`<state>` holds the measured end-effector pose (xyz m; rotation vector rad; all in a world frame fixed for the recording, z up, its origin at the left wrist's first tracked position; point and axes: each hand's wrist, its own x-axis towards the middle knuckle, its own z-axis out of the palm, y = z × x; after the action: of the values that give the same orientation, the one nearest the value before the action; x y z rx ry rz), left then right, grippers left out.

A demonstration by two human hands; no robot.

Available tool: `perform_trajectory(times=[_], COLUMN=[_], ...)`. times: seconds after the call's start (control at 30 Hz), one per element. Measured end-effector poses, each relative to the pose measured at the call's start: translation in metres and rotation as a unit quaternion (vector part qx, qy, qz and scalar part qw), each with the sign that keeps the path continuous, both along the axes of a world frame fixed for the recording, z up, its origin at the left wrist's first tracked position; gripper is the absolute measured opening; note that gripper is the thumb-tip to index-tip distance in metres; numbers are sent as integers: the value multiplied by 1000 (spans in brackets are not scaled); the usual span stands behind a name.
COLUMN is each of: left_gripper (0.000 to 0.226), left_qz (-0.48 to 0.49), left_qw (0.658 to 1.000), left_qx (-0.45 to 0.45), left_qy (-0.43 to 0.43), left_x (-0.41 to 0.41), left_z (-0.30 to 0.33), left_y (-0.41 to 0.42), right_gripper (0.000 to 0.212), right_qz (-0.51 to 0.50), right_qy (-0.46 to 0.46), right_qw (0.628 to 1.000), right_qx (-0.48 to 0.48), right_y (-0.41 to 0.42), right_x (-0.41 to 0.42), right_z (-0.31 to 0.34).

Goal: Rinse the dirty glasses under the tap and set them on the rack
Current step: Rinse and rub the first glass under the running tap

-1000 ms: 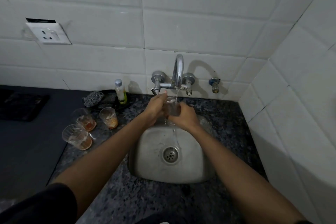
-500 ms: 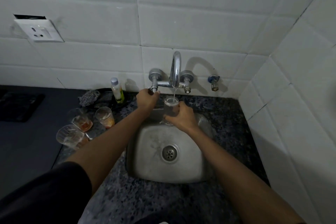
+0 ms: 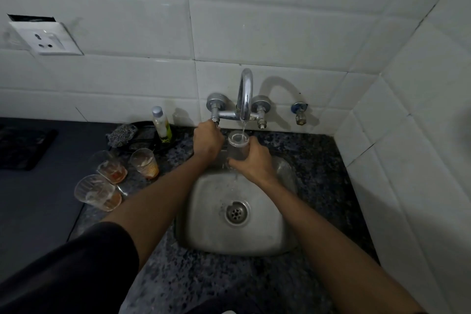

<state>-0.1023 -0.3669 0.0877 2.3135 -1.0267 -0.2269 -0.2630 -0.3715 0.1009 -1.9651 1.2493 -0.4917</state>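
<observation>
Head view: left hand (image 3: 207,141) has left the glass and gone up to the left tap handle (image 3: 215,120), fingers curled round it; a second ago both hands were wrapped on the glass under the spout. Right hand (image 3: 252,160) alone now holds the glass (image 3: 238,146), fingers and thumb curled round its lower wall, mouth up, directly under the spout (image 3: 245,99) at the back edge of the sink (image 3: 204,211). A thin stream falls into it and water appears to spill down past the base toward the drain (image 3: 237,212). Judgement: this glass's rinse is ending and the hand on the handle is there to cut or adjust the flow, direction cannot be told. Three dirty glasses wait on the counter (image 3: 318,160) left of the sink: one nearest the sink's back-left corner (image 3: 145,163), one behind it to the left (image 3: 110,167), one tipped toward the counter's left edge (image 3: 96,192), all with brownish residue. A scrubber (image 3: 121,135) and a small bottle (image 3: 161,123) sit by the wall. No rack in view, so placing is not yet possible to judge; one glass in hand, three to go.
</observation>
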Motion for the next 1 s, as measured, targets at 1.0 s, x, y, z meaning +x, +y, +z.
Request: perform_trajectory(times=[1.0], left_gripper=[26], left_qz=[-22], left_qw=[998], left_qx=[38], left_qy=[-44], left_x=[3], left_z=[6], left_y=[7], right_gripper=[56], right_qz=[-40], right_qy=[-21], right_qw=[999], right_qx=[-25], right_y=[8], right_x=[-22], right_z=[-17])
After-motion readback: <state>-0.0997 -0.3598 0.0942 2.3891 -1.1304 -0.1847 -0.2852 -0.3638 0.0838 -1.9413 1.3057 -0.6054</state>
